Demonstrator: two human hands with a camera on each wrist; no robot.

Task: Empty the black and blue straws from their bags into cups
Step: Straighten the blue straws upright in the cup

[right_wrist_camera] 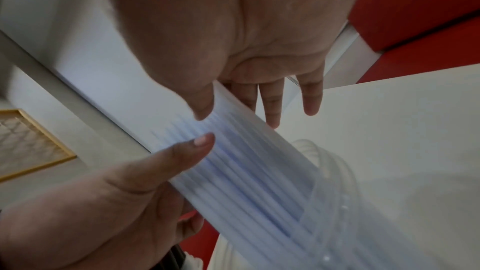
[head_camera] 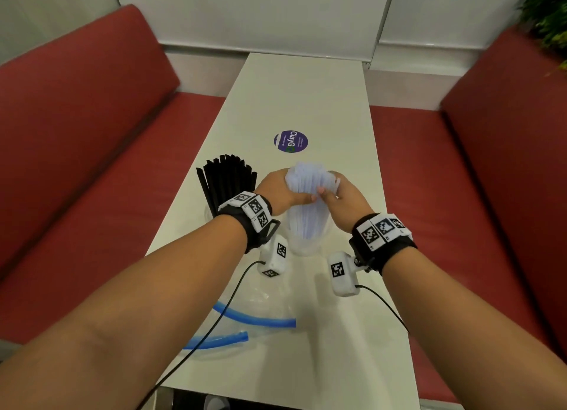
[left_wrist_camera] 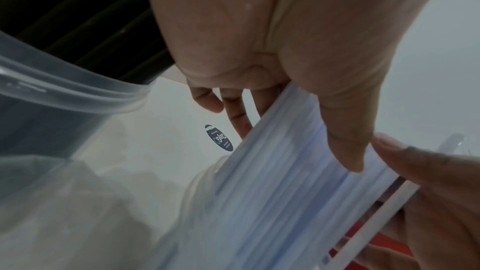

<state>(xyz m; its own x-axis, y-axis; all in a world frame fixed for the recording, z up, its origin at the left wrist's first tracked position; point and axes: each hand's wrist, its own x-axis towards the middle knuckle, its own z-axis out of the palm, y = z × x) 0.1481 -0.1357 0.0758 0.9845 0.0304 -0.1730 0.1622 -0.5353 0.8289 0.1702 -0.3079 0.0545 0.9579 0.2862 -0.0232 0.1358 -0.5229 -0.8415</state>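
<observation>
Sticker point(head_camera: 291, 141) reading "ClayGo" lies beyond hands' grip on blue straws point(head_camera: 310, 191).

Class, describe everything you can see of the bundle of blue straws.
The blue straws are pale, translucent plastic tubes gathered in one bundle. They stand almost upright, lower ends inside a clear cup on the white table, tops fanning slightly. The left hand and right hand clasp the bundle from either side, thumbs in front.

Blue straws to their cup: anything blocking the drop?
Nothing visible. Both hands, left hand and right hand, grip the blue straws directly, and their lower ends already sit inside the clear cup. The black straws stand apart in the other cup, to the left.
</observation>
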